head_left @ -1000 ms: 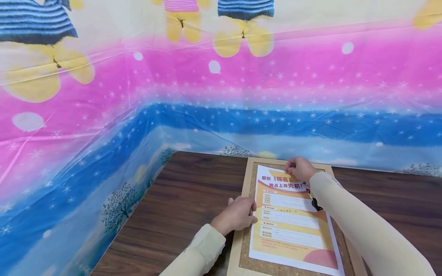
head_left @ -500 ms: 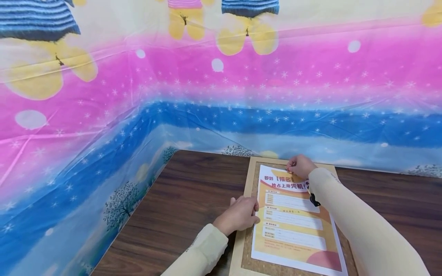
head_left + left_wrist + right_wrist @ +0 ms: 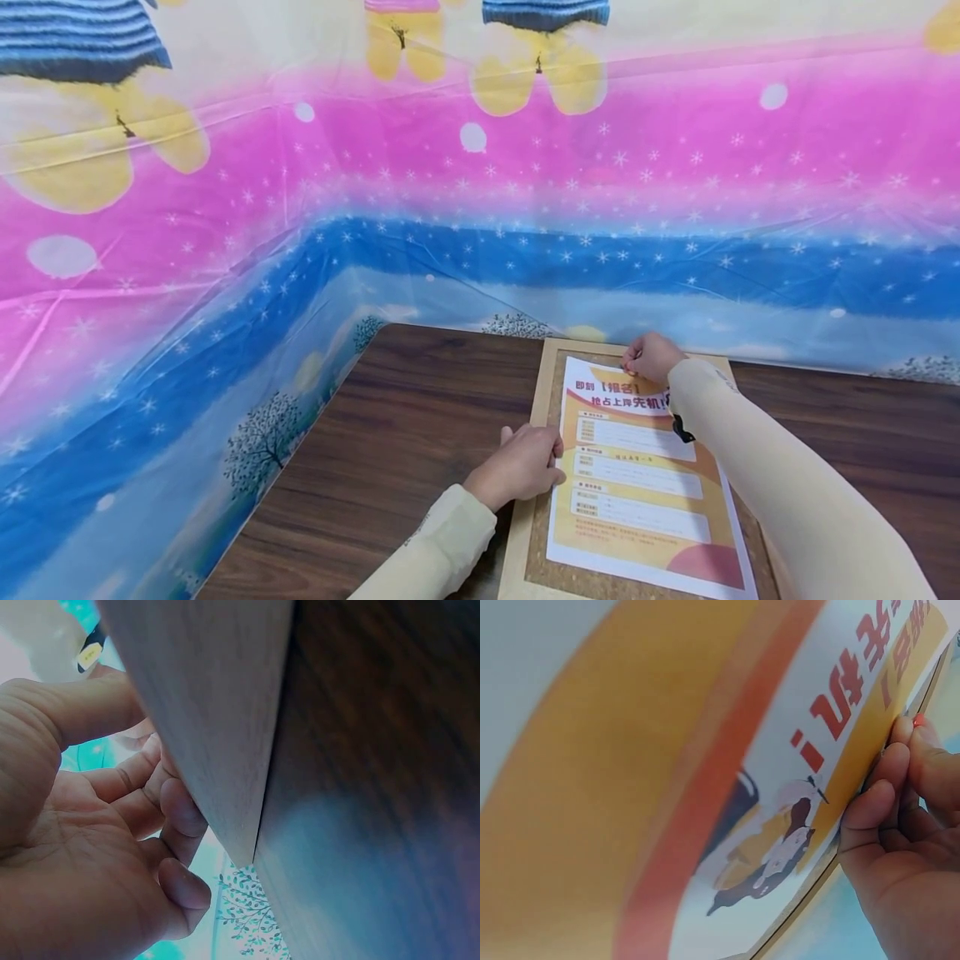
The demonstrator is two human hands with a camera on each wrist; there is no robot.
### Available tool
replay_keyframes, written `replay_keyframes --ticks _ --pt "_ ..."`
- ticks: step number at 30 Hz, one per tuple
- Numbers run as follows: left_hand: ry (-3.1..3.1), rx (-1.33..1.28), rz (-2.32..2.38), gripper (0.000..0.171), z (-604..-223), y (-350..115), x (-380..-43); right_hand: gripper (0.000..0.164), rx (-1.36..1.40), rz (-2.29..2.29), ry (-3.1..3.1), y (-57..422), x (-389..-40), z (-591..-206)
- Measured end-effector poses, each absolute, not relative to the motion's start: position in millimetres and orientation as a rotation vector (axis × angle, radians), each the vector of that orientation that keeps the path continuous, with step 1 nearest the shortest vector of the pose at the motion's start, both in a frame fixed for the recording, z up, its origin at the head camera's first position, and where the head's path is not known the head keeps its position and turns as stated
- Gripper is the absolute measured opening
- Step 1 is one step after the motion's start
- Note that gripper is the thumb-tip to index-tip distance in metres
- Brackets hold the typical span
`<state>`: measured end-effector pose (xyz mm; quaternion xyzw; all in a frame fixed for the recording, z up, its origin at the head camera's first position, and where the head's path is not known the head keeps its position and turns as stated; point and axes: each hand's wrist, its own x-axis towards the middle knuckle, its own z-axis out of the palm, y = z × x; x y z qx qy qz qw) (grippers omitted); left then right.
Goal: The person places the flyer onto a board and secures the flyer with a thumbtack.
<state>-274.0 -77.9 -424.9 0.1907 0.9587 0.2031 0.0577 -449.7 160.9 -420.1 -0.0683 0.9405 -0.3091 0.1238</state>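
Note:
A printed yellow, white and red sheet [image 3: 637,533] lies on a cork board [image 3: 538,542] with a pale wooden frame [image 3: 517,533]. At the sheet's top edge, my right hand [image 3: 654,358] pinches a red push pin [image 3: 919,721] between thumb and index finger; its point is hidden. My left hand [image 3: 517,467] rests at the left edge of sheet and frame, fingers loosely bent, thumb and index fingertips right at the paper's edge. In the left wrist view this hand [image 3: 90,847] lies beside the frame's wooden side [image 3: 210,705].
The board lies on a dark brown wooden table [image 3: 420,400]. Behind and to the left hangs a pink and blue patterned cloth [image 3: 450,242] that meets the table's edges. A black band [image 3: 682,429] shows at the right wrist.
The board and both hands appear slightly further right in the head view, as the whole view has shifted. Both hands keep their places on the board, the right still at the top edge.

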Motion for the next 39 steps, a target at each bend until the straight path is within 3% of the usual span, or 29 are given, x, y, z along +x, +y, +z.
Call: replay_keyframes --ticks 39 --pt "2.91 0.589 0.605 0.022 -427 -78 -276 0.015 -0.278 -0.615 2.901 142 -446 -413"
